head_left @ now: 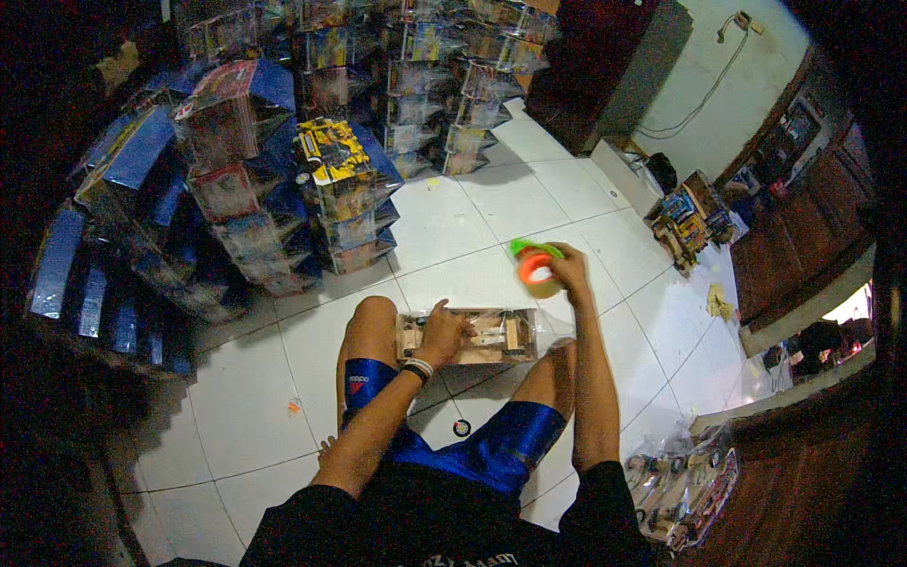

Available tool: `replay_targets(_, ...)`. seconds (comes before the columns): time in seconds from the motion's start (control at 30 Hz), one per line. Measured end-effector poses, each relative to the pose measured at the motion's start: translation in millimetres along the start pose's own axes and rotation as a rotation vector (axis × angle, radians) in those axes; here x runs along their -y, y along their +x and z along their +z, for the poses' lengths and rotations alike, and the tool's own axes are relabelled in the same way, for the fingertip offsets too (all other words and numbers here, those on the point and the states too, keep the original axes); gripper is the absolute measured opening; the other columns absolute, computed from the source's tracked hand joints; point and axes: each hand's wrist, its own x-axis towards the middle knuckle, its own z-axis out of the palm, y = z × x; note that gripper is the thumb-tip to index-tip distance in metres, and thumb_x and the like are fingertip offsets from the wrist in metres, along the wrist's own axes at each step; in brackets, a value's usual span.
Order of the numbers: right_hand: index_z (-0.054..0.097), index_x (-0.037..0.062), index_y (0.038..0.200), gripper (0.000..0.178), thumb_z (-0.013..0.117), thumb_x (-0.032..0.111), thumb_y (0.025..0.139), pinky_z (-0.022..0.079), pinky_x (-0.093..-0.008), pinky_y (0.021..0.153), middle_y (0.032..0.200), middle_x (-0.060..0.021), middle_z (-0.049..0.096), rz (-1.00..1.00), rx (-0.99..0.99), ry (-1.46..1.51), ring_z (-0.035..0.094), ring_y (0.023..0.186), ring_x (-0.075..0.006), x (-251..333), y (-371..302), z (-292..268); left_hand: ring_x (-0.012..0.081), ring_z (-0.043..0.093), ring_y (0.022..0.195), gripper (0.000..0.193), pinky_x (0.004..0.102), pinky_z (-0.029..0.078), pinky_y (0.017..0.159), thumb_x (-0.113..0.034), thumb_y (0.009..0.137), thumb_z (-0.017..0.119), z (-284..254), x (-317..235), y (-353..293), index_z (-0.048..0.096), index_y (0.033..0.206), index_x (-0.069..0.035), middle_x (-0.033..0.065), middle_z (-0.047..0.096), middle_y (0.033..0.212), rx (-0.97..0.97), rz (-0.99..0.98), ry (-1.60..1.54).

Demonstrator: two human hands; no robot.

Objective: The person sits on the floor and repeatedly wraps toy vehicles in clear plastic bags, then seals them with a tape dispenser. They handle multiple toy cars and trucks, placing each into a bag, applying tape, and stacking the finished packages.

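A clear-wrapped package (515,335) with brown and pale toy-like parts lies lengthwise across my lap, between my knees. My left hand (444,335) rests palm down over its left half, fingers spread across the wrap. Off to the right and farther out, my right hand (569,271) is closed around a hand-held tape dispenser (535,263). It has a green tip, an orange hub and a roll of tan tape. The dispenser is slightly blurred and is held apart from the package.
Tall stacks of plastic-wrapped boxes (227,189) stand at the left and back. A yellow toy vehicle (333,151) tops one stack. More toy vehicles (685,227) sit at the right, and a wrapped bundle (682,491) lies by my right elbow. A round disc (461,428) lies between my legs.
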Motion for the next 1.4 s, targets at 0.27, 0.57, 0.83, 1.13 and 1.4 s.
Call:
replay_targets(0.27, 0.077, 0.0059, 0.104, 0.046, 0.078, 0.034, 0.068, 0.060, -0.0451, 0.090, 0.110, -0.0180, 0.076, 0.131, 0.338, -0.956, 0.074, 0.106, -0.0339, 90, -3, 158, 0.0277, 0.073, 0.086, 0.010, 0.0505, 0.032, 0.120, -0.019, 0.075, 0.077, 10, 0, -4, 0.082, 0.083, -0.017, 0.0110, 0.076, 0.084, -0.075, -0.010, 0.029)
replay_targets(0.57, 0.077, 0.0074, 0.080, 0.030, 0.072, 0.034, 0.067, 0.058, -0.0406, 0.066, 0.080, -0.0154, 0.076, 0.160, 0.632, -0.988, 0.073, 0.071, -0.0278, 88, 25, 153, 0.0344, 0.070, 0.081, 0.024, 0.0463, 0.042, 0.112, -0.009, 0.074, 0.072, 1, -9, -5, 0.082, 0.093, -0.019, 0.0168, 0.072, 0.077, -0.063, 0.002, 0.168)
replay_targets(0.83, 0.078, 0.0031, 0.086, 0.040, 0.078, 0.040, 0.072, 0.058, -0.0410, 0.065, 0.085, -0.0173, 0.077, 0.064, 0.654, -0.895, 0.072, 0.070, -0.0256, 68, 25, 138, 0.0389, 0.067, 0.083, 0.015, 0.0495, 0.048, 0.101, -0.005, 0.079, 0.068, -14, -19, 3, 0.070, 0.094, -0.008, 0.0154, 0.071, 0.080, -0.126, -0.034, -0.061)
replay_targets(1.13, 0.079, 0.0108, 0.104, 0.043, 0.081, 0.035, 0.068, 0.061, -0.0487, 0.084, 0.107, -0.0183, 0.076, -0.044, 0.434, -0.920, 0.075, 0.100, -0.0358, 77, -14, 130, 0.0367, 0.069, 0.082, 0.030, 0.0475, 0.047, 0.105, -0.008, 0.083, 0.070, -15, -17, 7, 0.062, 0.112, -0.003, 0.0201, 0.069, 0.078, -0.197, -0.025, 0.084)
replay_targets(1.4, 0.073, 0.0008, 0.095, 0.040, 0.081, 0.033, 0.073, 0.061, -0.0472, 0.075, 0.098, -0.0220, 0.073, -0.027, 0.207, -0.916, 0.074, 0.090, -0.0399, 101, -77, 132, 0.0344, 0.069, 0.072, 0.048, 0.0535, 0.027, 0.122, -0.007, 0.078, 0.069, -7, 0, 21, 0.055, 0.123, 0.001, 0.0105, 0.067, 0.066, -0.244, -0.037, 0.014)
